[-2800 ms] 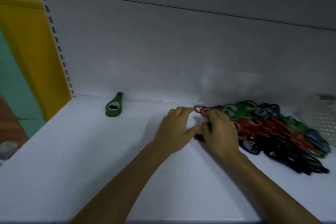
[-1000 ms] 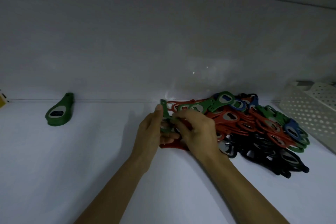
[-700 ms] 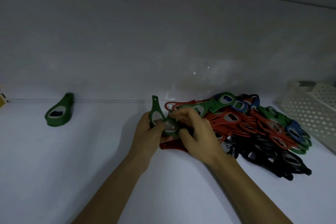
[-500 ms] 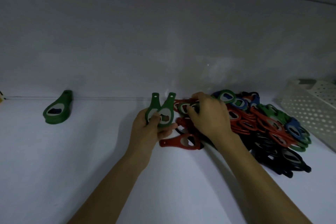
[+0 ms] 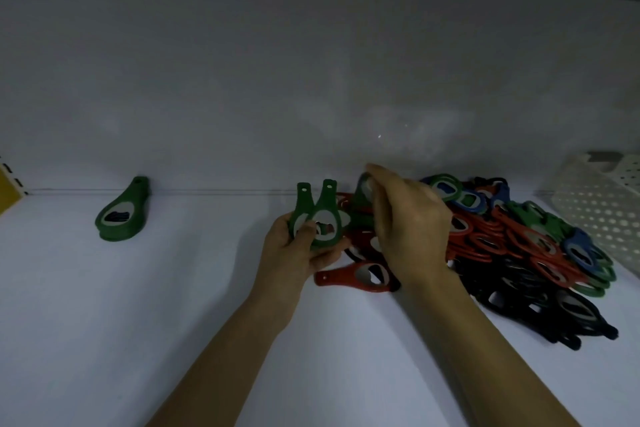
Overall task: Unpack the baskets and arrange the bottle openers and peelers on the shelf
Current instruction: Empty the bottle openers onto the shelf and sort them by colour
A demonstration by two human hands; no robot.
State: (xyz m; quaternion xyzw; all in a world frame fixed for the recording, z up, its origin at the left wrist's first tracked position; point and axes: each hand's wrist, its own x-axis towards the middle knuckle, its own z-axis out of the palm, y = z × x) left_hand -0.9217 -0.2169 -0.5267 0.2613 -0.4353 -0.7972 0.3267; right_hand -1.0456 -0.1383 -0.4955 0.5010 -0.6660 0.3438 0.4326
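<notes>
Since half a second back, your right hand [image 5: 408, 229] has come up off the pile [image 5: 519, 253] with a third green opener [image 5: 360, 199] pinched at its fingertips, though it's partly hidden. Your left hand [image 5: 294, 253] grips two green openers [image 5: 320, 218] just to the left of it, long axes pointing away from you. I'd line the new one up the same way and pass it across. The left hand is nearer the green stack [image 5: 121, 215], which sits well off to its left on the shelf [image 5: 138, 322]. A red opener [image 5: 349, 279] lies just under both hands, and the basket [image 5: 602, 215] is beyond the pile.
</notes>
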